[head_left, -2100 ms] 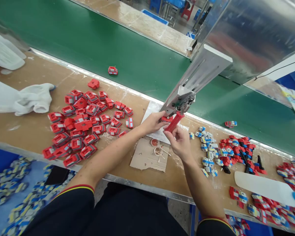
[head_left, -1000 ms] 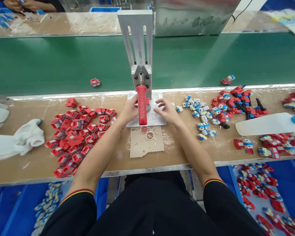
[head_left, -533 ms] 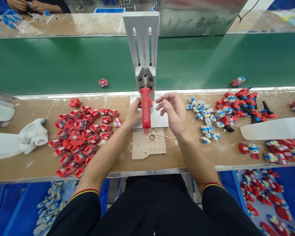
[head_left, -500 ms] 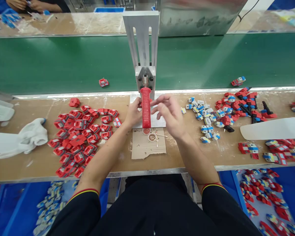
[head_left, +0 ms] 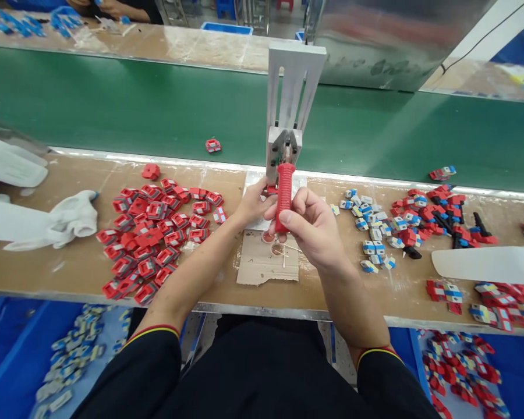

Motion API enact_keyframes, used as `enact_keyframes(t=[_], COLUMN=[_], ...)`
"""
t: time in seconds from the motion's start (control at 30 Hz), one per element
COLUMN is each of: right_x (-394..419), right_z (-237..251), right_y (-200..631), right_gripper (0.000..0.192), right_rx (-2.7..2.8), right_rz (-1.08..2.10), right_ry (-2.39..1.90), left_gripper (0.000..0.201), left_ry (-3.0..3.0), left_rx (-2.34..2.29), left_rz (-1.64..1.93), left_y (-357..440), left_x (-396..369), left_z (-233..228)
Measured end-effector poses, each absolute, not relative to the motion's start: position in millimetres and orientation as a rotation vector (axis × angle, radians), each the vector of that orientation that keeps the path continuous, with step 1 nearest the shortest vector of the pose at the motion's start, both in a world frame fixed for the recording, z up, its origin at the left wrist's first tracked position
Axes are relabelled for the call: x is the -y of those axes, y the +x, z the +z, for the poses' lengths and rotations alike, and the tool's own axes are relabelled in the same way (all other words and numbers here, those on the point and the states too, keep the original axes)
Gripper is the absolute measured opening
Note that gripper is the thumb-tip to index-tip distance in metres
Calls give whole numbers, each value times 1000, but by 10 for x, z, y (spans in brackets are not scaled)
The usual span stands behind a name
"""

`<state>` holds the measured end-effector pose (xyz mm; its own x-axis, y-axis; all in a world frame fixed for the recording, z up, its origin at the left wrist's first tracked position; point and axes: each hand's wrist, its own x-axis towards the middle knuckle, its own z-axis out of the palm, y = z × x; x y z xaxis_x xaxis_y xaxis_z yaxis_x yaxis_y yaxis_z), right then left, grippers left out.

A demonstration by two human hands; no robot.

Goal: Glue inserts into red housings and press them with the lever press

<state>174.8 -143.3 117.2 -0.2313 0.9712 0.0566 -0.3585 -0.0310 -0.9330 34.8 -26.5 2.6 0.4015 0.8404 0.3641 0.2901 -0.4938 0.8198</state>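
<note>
Two hands at hand press [head_left: 288,99], mid-bench. Right hand [head_left: 317,227], open and hovering half second ago, now wraps red lever grip [head_left: 284,189]; judged ready for press stroke. Left hand [head_left: 254,205] curled at press base, touching small red part [head_left: 271,189]; whether pinched, cannot tell. Red housings pile [head_left: 155,233] left, blue-white clips [head_left: 369,233] right.

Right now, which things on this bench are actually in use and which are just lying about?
In use: right hand gripping the red lever of the press; left hand at its base.

Lying about: red parts, white glove, blue-white parts, cardboard.
</note>
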Motion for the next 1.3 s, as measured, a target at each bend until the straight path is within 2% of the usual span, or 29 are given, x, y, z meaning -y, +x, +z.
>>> enact_keyframes(t=[0.17, 0.4, 0.5, 0.57, 0.63, 0.67, 0.8, 0.93, 1.03, 1.13, 1.23, 1.3], right_x=[1498, 1171, 1173, 1360, 1642, 1790, 2222, 2277, 2157, 1982, 1816, 1743], right_z=[960, 476, 459, 499, 515, 506, 374, 204, 100, 49, 76, 134], right_y=[1799, 1778, 1923, 2127, 2346, 2429, 2453, 2290, 2273, 2262, 2205, 2172], right_gripper=[52, 42, 32, 19, 11, 9, 16, 5, 19, 11, 15, 15], right_rx=[1281, 1630, 1669, 1600, 1511, 1491, 1588, 1767, 1858, 1990, 2059, 2088], right_rz=[1345, 834, 754, 751, 649, 584, 464, 435, 536, 687, 748, 750], right_ry=[-837, -1169, -1204, -1214, -1229, -1249, -1294, -1378, -1411, -1340, -1249, -1197], left_gripper=[21, 17, 26, 30, 17, 14, 17, 19, 23, 41, 33, 34], left_ry=[1926, 1970, 2036, 2126, 2176, 2144, 2025, 1933, 1973, 2006, 1940, 1978], left_rx=[-920, -920, -854, -834, -1004, -1225, -1521, -1601, -1491, -1192, -1070, -1028], left_rz=[1083, 1098, 1061, 937, 836, 910, 1044, 961, 1016, 1114, 1209, 1202], left_y=[263, 326, 167, -74, -358, -484, -657, -501, -535, -649, -638, -554], left_x=[271, 312, 242, 43, -293, -496, -1290, -1574, -1223, -374, 617, 1095], left_z=[27, -69, 21, 129, 240, 285, 309, 207, 293, 534, 642, 551])
